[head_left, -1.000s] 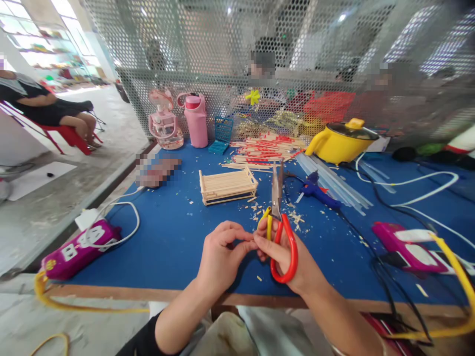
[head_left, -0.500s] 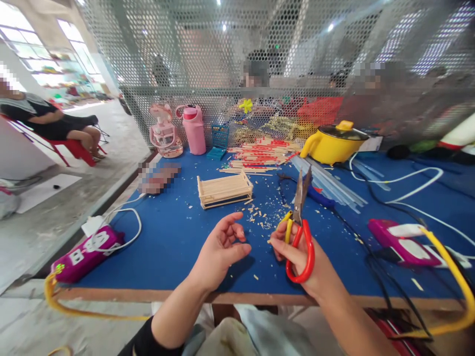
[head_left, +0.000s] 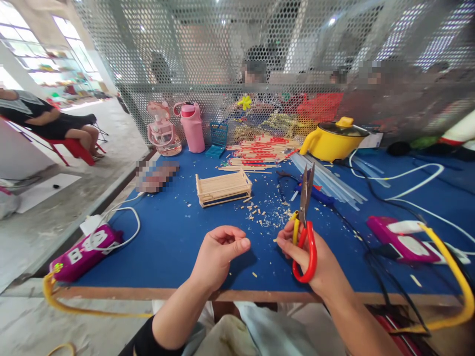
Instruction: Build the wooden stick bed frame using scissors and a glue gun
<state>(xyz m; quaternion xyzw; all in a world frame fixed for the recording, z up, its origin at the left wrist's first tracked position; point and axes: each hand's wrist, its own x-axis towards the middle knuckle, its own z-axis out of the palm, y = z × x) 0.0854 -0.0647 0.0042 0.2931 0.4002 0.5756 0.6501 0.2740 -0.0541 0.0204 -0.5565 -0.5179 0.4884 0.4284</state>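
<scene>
My right hand holds a pair of scissors with red and yellow handles, blades pointing up and slightly apart. Between its thumb and fingertips shows the pale tip of a small stick piece. To the left, my left hand hovers over the table with thumb and forefinger brought together; anything in that pinch is hidden. Beyond my hands stands a small bed-shaped frame of thin wooden sticks, touched by neither hand. Short stick offcuts lie scattered beside it.
A blue glue gun lies behind the scissors, near clear glue sticks. At the back are red-tipped sticks, a yellow pot and a pink bottle. Purple power strips with cables flank the work area. Other people sit beyond the mesh.
My left hand's fingers have closed from a loose, parted curl into a pinch. My right hand, with the scissors, has shifted slightly right.
</scene>
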